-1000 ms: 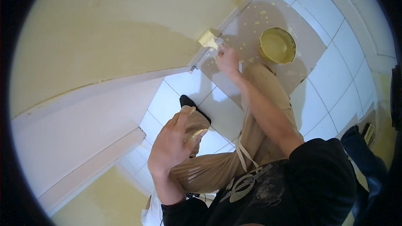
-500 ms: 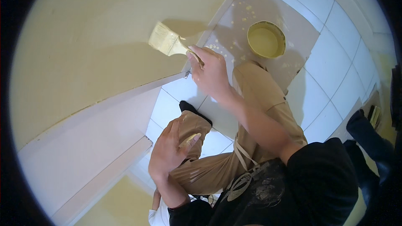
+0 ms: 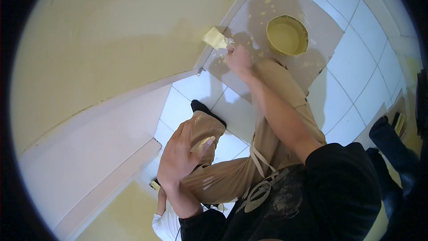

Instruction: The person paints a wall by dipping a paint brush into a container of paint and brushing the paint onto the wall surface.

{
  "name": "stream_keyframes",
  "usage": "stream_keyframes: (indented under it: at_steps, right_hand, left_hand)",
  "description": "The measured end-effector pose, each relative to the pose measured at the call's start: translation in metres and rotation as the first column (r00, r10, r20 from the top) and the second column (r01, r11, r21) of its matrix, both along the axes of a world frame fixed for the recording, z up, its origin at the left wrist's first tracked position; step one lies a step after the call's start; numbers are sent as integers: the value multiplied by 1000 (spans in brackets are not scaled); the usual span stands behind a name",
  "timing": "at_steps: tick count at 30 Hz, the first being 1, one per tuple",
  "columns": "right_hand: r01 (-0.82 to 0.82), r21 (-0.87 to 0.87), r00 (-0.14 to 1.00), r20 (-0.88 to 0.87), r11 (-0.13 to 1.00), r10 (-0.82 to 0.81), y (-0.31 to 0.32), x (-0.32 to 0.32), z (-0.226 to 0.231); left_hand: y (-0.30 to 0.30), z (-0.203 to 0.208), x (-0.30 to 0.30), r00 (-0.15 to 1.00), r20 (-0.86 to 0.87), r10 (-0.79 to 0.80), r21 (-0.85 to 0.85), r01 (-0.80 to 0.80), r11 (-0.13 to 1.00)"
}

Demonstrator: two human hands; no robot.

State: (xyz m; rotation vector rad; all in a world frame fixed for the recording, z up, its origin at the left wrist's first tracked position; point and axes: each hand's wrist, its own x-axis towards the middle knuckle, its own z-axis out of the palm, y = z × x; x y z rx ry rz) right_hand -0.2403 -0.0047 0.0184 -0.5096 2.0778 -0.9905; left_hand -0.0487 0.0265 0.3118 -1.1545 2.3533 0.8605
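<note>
A wide paintbrush (image 3: 216,39), its bristles loaded with pale yellow paint, is gripped by its handle in my right hand (image 3: 240,59). The bristles are at the bottom edge of the yellow-painted wall (image 3: 120,35); whether they touch it I cannot tell. Just right of that hand, a round tub of yellow paint (image 3: 287,35) stands on a paint-spotted sheet (image 3: 267,2). My left hand (image 3: 179,156) is by my bent knee, holding nothing, with its fingers stretched out and a yellow smear near the thumb.
White floor tiles (image 3: 356,73) lie around the sheet. On the left a pale ledge (image 3: 111,176) runs below the wall. Another person's arm and white sleeve (image 3: 164,223) show at the bottom, near a second brush (image 3: 154,184). Dark-clothed legs (image 3: 392,143) are at the right.
My right hand has carried the brush right and slightly up in the picture, from over the wall surface to its lower edge. My left hand is almost unmoved.
</note>
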Motion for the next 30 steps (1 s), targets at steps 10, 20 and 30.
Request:
stream_keyframes:
  at_steps: [10, 20, 30]
  right_hand:
    - [-65, -268, 985, -172, 961, 18, -10, 10, 113]
    - [136, -708, 983, 7, 693, -186, 12, 26, 165]
    - [27, -170, 992, -121, 985, -48, -16, -3, -5]
  left_hand:
    - [1, 0, -1, 999, -24, 37, 22, -37, 999]
    - [1, 0, -3, 1000, 12, 8, 20, -8, 1000]
    - [1, 2, -3, 1000, 19, 24, 17, -24, 1000]
